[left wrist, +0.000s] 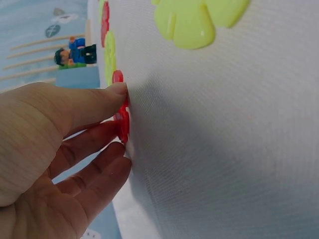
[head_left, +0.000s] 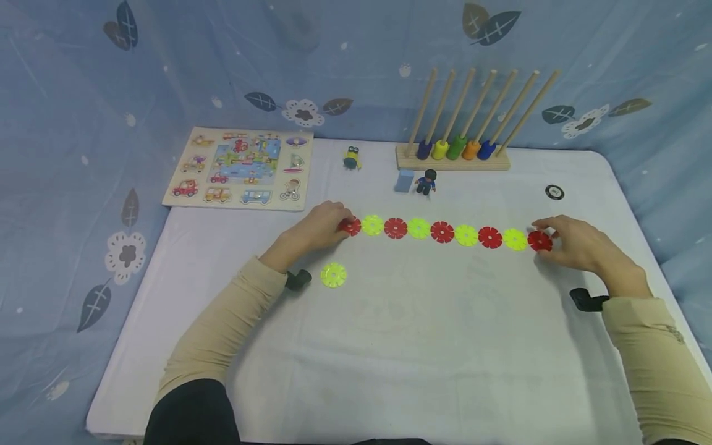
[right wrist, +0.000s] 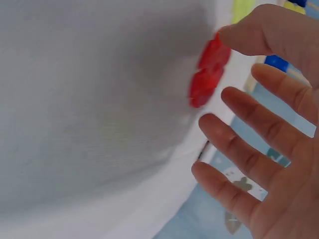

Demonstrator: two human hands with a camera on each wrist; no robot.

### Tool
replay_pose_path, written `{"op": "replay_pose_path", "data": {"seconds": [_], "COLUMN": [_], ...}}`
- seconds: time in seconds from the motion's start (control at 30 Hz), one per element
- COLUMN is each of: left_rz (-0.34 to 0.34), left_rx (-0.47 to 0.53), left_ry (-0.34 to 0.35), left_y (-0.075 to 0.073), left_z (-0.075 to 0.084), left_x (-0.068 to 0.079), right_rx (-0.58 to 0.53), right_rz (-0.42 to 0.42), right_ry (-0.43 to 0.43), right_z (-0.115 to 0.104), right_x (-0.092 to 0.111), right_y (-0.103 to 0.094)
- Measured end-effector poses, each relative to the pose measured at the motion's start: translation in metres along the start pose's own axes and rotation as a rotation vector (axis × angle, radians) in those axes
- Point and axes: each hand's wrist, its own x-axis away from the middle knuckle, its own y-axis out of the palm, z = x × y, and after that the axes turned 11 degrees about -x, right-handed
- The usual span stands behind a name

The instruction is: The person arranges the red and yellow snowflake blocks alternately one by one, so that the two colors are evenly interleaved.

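Observation:
A row of red and yellow-green flower-shaped plastic discs (head_left: 442,232), alternating in colour, lies across the white tabletop. At the row's left end, my left hand (head_left: 319,226) pinches a red disc (left wrist: 122,124) between thumb and fingers, low at the cloth. My right hand (head_left: 581,244) is at the opposite end, around another red disc (head_left: 540,241). In the right wrist view its thumb is at the edge of that red disc (right wrist: 209,74), while the other fingers are spread apart from it. One loose yellow-green disc (head_left: 334,275) lies nearer me, below the left hand.
Behind the row stand a wooden peg rack (head_left: 453,164) with coloured beads, a light blue block (head_left: 404,181), a toy figure (head_left: 426,182) and a yellow minion figure (head_left: 352,158). A picture puzzle board (head_left: 239,168) lies back left, a small black ring (head_left: 554,192) back right.

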Motion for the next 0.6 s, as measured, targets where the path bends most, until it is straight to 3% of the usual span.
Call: {"op": "replay_pose_path", "data": {"seconds": [0.23,0.43,0.6], "left_rz": [0.009,0.004,-0.006], "left_rx": [0.007,0.008,-0.001], "left_ry": [0.005,0.001,-0.013], "left_y": [0.0,0.001,-0.002], "left_z": [0.002,0.002,0.002], "left_x": [0.0,0.001,0.001], "right_rx": [0.086,0.138,0.169], "right_rz": [0.065,0.159,0.173], "right_ry": [-0.067,-0.241,-0.41], "right_z": [-0.024,-0.064,-0.102], "right_x": [0.009,0.008,-0.003], "right_y": [-0.001,0.009,0.023]}}
